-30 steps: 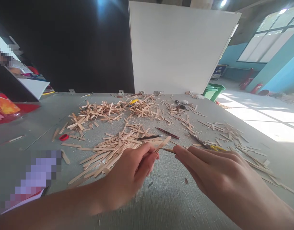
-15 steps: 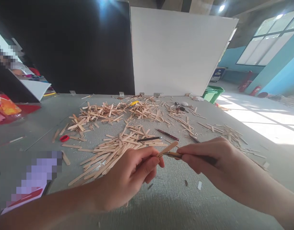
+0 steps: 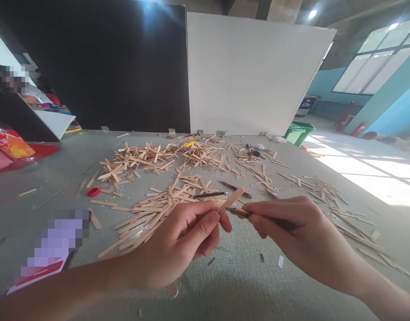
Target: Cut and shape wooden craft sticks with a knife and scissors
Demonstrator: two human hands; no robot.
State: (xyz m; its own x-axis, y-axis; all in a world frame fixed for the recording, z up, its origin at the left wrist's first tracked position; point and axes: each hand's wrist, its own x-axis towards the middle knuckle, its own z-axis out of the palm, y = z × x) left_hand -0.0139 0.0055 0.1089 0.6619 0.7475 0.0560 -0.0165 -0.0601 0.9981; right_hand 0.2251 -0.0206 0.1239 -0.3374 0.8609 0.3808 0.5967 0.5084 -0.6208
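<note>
My left hand [image 3: 191, 236] pinches a flat wooden stick [image 3: 236, 197] between thumb and fingers, its rounded end pointing up and right. My right hand [image 3: 281, 223] is closed round a slim craft knife [image 3: 240, 212] with a yellowish front part. The knife's tip meets the stick close to my left fingertips. Behind my left hand lies a pile of wooden sticks [image 3: 178, 198], with a black pen [image 3: 209, 195] on its right side. A dark red pen [image 3: 236, 189] lies just beyond the held stick.
More sticks [image 3: 141, 156] and a yellow object [image 3: 189, 144] lie at the back. A red ring [image 3: 93, 191], a purple pixelated item [image 3: 54, 245] and a plastic bottle [image 3: 15, 145] are at left. Keys [image 3: 253, 150] lie near the upright panels [image 3: 251, 76]. A person [image 3: 31, 96] is far left.
The held stick has tilted more upright, and the knife has shifted slightly left with my right hand. The whole view has moved slightly, with more sticks showing at the right.
</note>
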